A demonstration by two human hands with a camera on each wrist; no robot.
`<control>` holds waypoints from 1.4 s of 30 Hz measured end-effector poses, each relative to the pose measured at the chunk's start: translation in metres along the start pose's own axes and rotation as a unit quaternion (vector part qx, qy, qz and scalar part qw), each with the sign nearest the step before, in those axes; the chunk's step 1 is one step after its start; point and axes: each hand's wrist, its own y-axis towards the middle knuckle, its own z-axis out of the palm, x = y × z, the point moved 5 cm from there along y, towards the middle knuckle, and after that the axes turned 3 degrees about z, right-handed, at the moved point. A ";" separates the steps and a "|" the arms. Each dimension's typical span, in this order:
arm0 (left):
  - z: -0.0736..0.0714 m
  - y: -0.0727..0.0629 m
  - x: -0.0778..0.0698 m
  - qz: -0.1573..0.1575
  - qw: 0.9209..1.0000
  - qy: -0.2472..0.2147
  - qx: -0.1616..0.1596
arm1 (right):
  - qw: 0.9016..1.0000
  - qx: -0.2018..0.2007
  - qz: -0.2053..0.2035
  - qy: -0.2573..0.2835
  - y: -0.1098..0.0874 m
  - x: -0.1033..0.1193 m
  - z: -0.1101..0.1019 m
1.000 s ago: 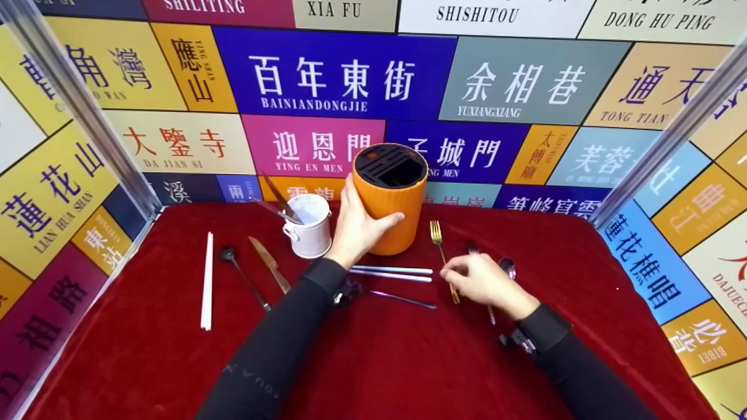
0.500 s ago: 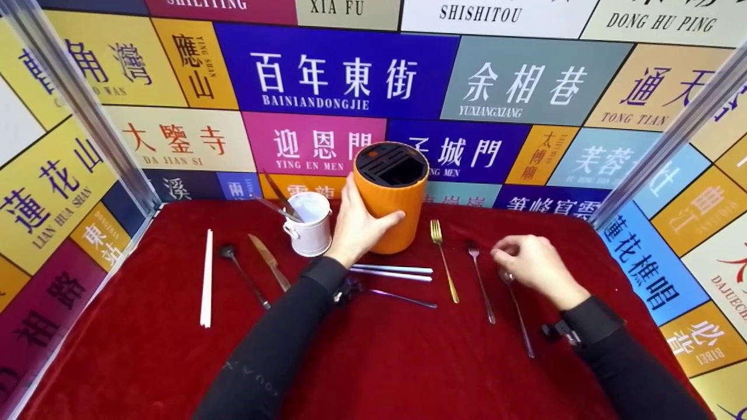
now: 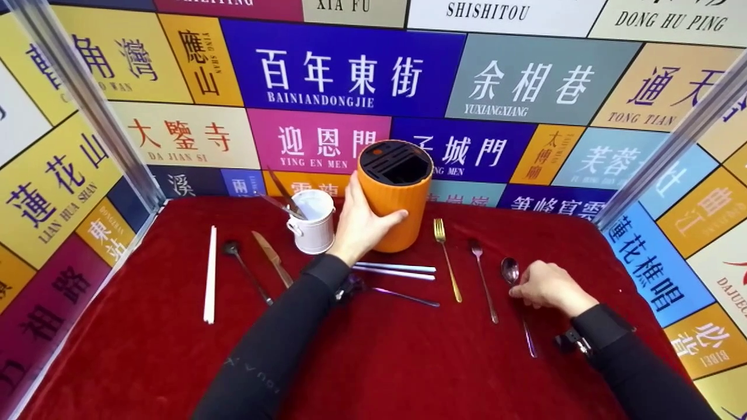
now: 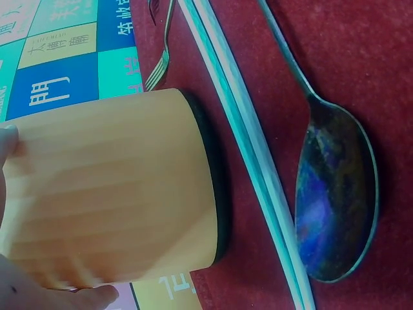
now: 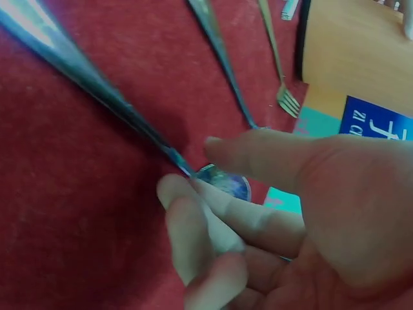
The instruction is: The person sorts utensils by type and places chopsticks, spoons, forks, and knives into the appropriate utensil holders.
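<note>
My left hand (image 3: 367, 224) grips the side of an upright orange knife holder (image 3: 400, 213), whose black slotted top faces up. In the left wrist view the holder (image 4: 122, 194) fills the left part, thumb and fingers at its edges. At the right, my right hand (image 3: 545, 286) is at the neck of a dark shiny spoon (image 3: 510, 270) lying on the red cloth. The right wrist view shows its handle (image 5: 97, 87) running between thumb and bent fingers (image 5: 187, 226), with a gap at the thumb. The spoon's bowl is partly hidden there.
A purplish fork (image 3: 480, 274) and a gold fork (image 3: 446, 256) lie left of the spoon. Pale chopsticks (image 3: 402, 269) and another spoon (image 4: 335, 194) lie before the holder. Further left are a white bucket (image 3: 314, 224) with utensils, a knife (image 3: 271, 256), a dark spoon (image 3: 231, 249) and white chopsticks (image 3: 210, 277).
My right hand has moved right from the gold fork, past the purplish fork, then down to the spoon's neck. My left hand stays on the knife holder.
</note>
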 end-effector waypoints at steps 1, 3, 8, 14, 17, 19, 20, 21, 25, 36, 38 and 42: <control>0.000 0.000 0.000 -0.001 1.000 0.001 0.001 | 1.000 0.004 -0.002 -0.001 0.000 -0.001 0.002; 0.000 0.001 0.000 0.000 1.000 0.001 0.001 | 1.000 0.009 -0.001 -0.001 0.001 -0.002 0.004; -0.001 0.002 0.000 0.003 1.000 0.000 0.000 | 0.999 0.020 0.010 0.025 0.004 -0.004 0.010; -0.001 0.001 -0.001 0.005 1.000 0.000 0.004 | 0.996 0.027 0.047 0.069 0.009 -0.007 0.011; -0.001 0.001 -0.001 0.007 1.000 -0.001 0.004 | 0.993 0.015 0.056 0.103 0.010 -0.007 0.011; -0.001 0.000 -0.002 0.008 1.000 -0.001 0.002 | 0.992 0.006 0.054 0.114 0.011 -0.007 0.009; -0.001 0.000 -0.002 0.009 1.000 -0.002 0.000 | 0.992 0.002 0.051 0.112 0.011 -0.007 0.009; -0.002 0.000 -0.002 0.009 1.000 -0.001 -0.001 | 0.993 -0.003 0.046 0.106 0.011 -0.007 0.008; -0.002 0.000 -0.003 0.008 1.000 0.003 -0.003 | 0.995 -0.030 0.038 0.084 0.011 -0.006 0.003; -0.001 -0.001 -0.001 0.004 1.000 0.002 0.000 | 0.986 -0.084 -0.019 0.140 0.005 0.033 -0.044; 0.000 -0.001 -0.001 0.002 1.000 0.003 0.001 | 0.983 -0.100 -0.039 0.147 0.003 0.049 -0.058; 0.000 -0.001 0.000 0.001 1.000 0.001 0.003 | 0.973 -0.151 -0.084 0.151 -0.003 0.087 -0.083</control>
